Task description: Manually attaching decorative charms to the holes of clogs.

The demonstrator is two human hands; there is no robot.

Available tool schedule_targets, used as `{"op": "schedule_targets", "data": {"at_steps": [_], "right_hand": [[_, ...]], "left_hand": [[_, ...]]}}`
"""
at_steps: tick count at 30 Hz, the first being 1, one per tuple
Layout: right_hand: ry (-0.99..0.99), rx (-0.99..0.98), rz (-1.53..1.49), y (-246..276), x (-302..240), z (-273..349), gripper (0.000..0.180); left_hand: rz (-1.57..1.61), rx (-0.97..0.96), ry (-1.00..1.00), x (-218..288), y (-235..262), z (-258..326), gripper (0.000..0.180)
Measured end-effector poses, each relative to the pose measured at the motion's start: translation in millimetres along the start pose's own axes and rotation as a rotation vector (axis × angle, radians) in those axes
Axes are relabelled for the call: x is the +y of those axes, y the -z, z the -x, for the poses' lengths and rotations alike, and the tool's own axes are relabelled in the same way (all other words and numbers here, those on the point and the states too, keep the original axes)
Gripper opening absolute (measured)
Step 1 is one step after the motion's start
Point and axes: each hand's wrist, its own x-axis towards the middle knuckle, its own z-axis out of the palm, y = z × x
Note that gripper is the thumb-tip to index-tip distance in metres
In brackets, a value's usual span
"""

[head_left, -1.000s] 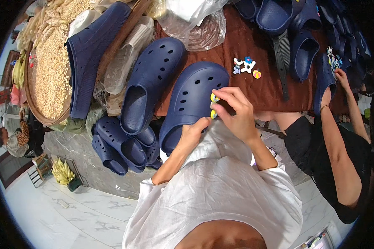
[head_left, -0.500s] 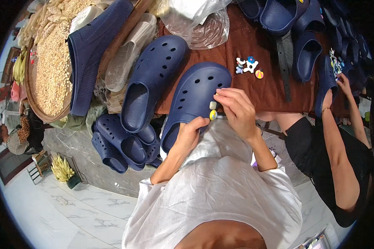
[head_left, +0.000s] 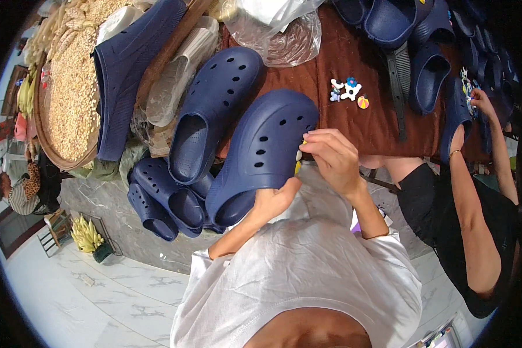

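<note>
A big round brown tray (head_left: 62, 165) sits far to the left of the hands, full of small pale grains (head_left: 72, 122). A clear plastic bag (head_left: 300, 45) lies above the hands, with something white by its top. Low down and well to the left of the hands, a dark green pot (head_left: 102, 253) has a pale yellow plant (head_left: 86, 235) in it.

The shiny white floor (head_left: 139, 293) has grey lines and spreads below the hands, off to the left. The counter (head_left: 377, 127) ahead of the hands has a brown cloth on it. Right of the hands, another person (head_left: 478, 238) in black has one hand inside a dark blue clog.

The dark blue clog (head_left: 240, 153) is at the hands, tipped, with its round toe up and its opening by the left hand (head_left: 277, 200). It looks smooth and has round holes on top. The left hand holds it, with its fingers in the opening. The right hand (head_left: 335, 159) is pinched narrow at the clog's right edge, near some yellow bits (head_left: 297, 167). I cannot tell if it holds one.

Small bright charms lie on the cloth, up and right of the right hand: a white one with a blue top (head_left: 351, 89) and a little red and yellow ball (head_left: 362, 102).
</note>
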Motion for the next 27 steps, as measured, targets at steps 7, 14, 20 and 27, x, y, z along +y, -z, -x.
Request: {"op": "schedule_targets", "data": {"at_steps": [7, 14, 20, 27], "right_hand": [[-0.620, 0.014, -0.702, -10, 16, 13, 0.035], [-0.795, -0.022, -1.003, -5, 21, 3, 0.081], [-0.734, -0.091, -1.171, -1, 19, -4, 0.092], [-0.752, -0.058, -1.087, -8, 19, -8, 0.091]], "left_hand": [[-0.054, 0.018, -0.057, -5, 0, -1, 0.032], [0.295, -0.013, 0.119, 6, 12, 4, 0.034], [0.243, -0.167, 0.080, -1, 17, 7, 0.037], [0.432, -0.105, 0.151, -3, 15, -7, 0.047]]}}
